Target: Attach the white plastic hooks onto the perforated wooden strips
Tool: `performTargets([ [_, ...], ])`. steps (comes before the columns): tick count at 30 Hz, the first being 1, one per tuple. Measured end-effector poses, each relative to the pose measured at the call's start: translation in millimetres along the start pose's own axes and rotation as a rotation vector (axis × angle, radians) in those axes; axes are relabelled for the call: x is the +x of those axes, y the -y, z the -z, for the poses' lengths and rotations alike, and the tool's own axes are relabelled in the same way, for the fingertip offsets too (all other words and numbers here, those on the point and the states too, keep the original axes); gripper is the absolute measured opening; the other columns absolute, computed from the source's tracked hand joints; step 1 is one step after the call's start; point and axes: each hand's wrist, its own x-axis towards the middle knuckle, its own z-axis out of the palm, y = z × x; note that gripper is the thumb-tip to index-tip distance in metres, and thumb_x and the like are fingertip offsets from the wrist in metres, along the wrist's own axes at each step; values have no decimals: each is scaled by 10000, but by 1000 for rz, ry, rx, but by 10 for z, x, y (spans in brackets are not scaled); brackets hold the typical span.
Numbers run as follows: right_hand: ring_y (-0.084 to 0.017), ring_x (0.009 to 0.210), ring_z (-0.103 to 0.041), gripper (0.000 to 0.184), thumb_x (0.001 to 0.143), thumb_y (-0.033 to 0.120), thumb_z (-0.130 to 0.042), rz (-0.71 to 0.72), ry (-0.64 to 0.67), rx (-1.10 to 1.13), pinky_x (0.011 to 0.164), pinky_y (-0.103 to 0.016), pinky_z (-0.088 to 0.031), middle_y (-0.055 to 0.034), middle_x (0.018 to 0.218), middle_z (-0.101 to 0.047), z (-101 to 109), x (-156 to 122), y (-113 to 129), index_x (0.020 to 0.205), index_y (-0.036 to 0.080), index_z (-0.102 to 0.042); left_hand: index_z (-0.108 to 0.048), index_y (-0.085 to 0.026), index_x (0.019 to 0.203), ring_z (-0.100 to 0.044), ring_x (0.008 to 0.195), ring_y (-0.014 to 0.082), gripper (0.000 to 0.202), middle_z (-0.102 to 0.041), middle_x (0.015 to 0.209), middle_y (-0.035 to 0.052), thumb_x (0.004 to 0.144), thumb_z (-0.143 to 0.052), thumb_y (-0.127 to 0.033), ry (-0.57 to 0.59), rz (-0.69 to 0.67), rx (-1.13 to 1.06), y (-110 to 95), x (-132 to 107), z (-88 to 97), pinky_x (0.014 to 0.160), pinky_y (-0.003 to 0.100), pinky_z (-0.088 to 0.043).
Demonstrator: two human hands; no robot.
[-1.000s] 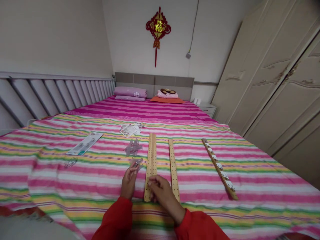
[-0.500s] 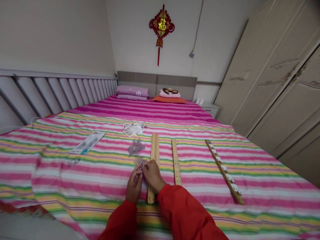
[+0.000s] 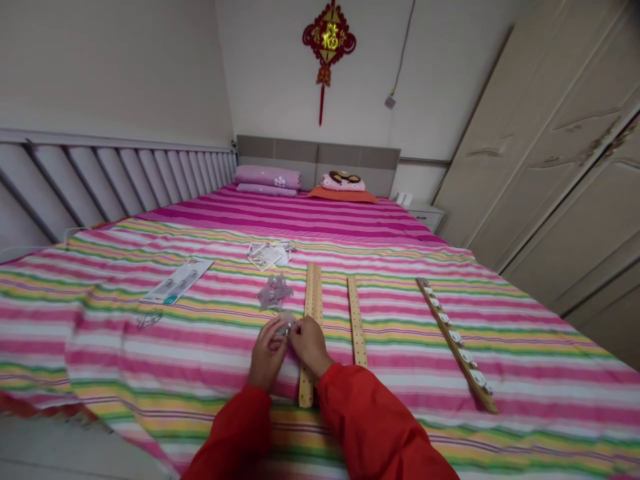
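Near the middle of the bed, both hands close on a small translucent grey piece (image 3: 286,323) with a shiny metal bit. My left hand (image 3: 267,355) grips it from the left, fingers curled. My right hand (image 3: 310,345) pinches at its right edge, where fingertips hide the detail. Under my right wrist lies a pair of pale wooden strips with holes (image 3: 313,293). Just beyond the hands is a small pile of translucent grey star-shaped pieces (image 3: 274,292). Another perforated wooden strip (image 3: 357,323) lies to the right.
A darker wooden strip bearing several white round pieces (image 3: 457,347) lies farther right. On the left are a flat blister pack (image 3: 177,281) and thin metal rings (image 3: 149,319). White cards or tags (image 3: 270,255) are heaped beyond the stars. A striped sheet (image 3: 210,353) covers the bed.
Both hands have shifted slightly up, and more of the grey piece shows between them. The whole view has tilted a little.
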Motion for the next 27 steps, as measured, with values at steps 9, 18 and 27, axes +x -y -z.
performTargets([
  [9, -155, 728, -582, 176, 834, 146, -481, 123, -38, -255, 604, -251, -366, -54, 865, -610, 10, -26, -11, 802, 170, -652, -736, -225, 845, -571, 803, 154, 257, -471, 1202, 84, 599, -754, -151, 38, -99, 250, 67, 144, 38, 691, 259, -533],
  [18, -174, 724, -624, 169, 837, 144, -469, 209, 3, -393, 583, -272, -384, -71, 908, -619, 91, -23, 4, 857, 162, -636, -724, -218, 771, -512, 1106, 256, 94, -478, 1154, 86, 696, -679, -253, 52, -153, 406, 194, 213, 26, 880, 345, -502],
  [27, -179, 708, -610, 154, 814, 125, -478, 84, -124, -213, 579, -270, -392, -98, 900, -620, 80, 65, -4, 772, 146, -625, -703, -201, 804, -541, 1073, 245, 175, -509, 1142, 100, 729, -630, -342, -52, -293, 364, 269, 174, 51, 802, 328, -526],
])
